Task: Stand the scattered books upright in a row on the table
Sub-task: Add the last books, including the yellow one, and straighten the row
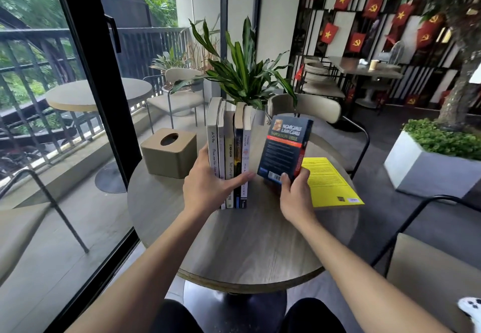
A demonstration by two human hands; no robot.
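Observation:
Several books stand upright in a row (230, 148) at the middle of the round wooden table (247, 249), spines toward me. My left hand (208, 189) is clasped around the row's lower part, thumb on the left side and fingers across the spines. My right hand (295, 194) grips a dark blue book (283, 148) by its bottom edge, holding it upright just right of the row with a gap between them. A yellow book (328, 181) lies flat on the table to the right, partly behind my right hand.
A tan tissue box (169, 153) sits on the table left of the row. A potted plant (244, 72) stands behind the books. A chair (307, 109) is across the table, a glass door at the left, another chair (429, 228) at the right.

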